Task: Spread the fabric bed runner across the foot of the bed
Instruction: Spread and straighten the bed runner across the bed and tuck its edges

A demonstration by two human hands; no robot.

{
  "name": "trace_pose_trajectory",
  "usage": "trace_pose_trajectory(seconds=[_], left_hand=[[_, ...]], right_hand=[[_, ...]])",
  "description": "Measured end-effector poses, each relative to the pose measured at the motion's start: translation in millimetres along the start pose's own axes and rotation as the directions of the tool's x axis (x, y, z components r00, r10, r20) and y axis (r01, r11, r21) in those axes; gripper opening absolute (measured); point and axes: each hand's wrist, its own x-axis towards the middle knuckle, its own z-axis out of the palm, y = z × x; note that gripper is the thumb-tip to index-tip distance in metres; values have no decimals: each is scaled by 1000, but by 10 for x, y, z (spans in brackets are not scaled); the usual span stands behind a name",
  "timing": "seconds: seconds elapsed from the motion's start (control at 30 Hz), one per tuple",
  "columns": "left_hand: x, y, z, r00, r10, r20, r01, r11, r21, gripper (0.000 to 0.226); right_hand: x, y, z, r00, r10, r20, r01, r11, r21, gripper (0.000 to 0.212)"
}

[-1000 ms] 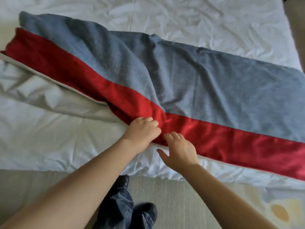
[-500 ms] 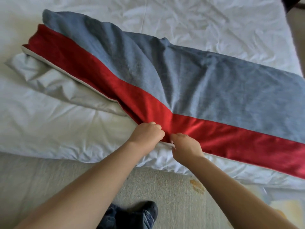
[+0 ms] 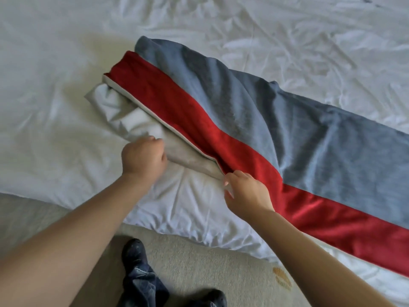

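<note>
The left grip (image 3: 143,157) is curled round the runner's (image 3: 309,140) pale, soft lining; the right grip (image 3: 246,192) pinches its shiny red hem just beside; beyond them the runner lies rumpled and slantwise, a fuzzy grey band past the red, on the creased white bed (image 3: 55,107); beige carpet (image 3: 199,269) lies nearer than the grips.

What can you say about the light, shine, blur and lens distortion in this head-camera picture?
Head view: soft, even daylight with no hard-edged shadows; a pale sheen on the red band of the bed runner; the left hand slightly blurred; the white duvet washed out at upper left; the wide-angle lens seems to bow the bed at its near edge.
</note>
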Motion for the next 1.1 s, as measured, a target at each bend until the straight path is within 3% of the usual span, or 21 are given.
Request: trace_pose_trajectory(seconds=[0.13,0.27,0.4,0.5,0.6,0.83,0.93,1.1], left_hand=[[199,-469,26,969,-242,-48,239,969,-62,24],[394,-893,99,949,-314,-19,309,941,-137,40],[636,-1224,169,958,-288,-5,283,943,-174,53],[844,-1426,242,970,-241,39,243,937,-251,37],[996,-1578,342,983,-180,41,183,927,-327,19],[1316,-2043,305,998,-58,-3,53,941,-335,22],[1549,-2370,146,997,-50,-51,34,959,-282,24],[1850,-2785,-10,987,-115,-111,91,975,-201,21]], right_hand=[[498,-556,-18,999,-37,-23,37,999,14,27],[1026,-1112,29,997,-73,11,72,997,16,41],[1479,-1596,158,998,-41,51,45,995,-85,52],[1741,-1858,239,999,14,29,-10,991,-136,29],[1959,-2047,258,997,79,13,-78,994,-79,17],[2375,-2477,196,986,163,-19,-162,986,39,22],[2607,-2781,113,990,128,-62,-121,987,103,12],[2889,-3236,78,996,19,-90,-1,982,190,15]])
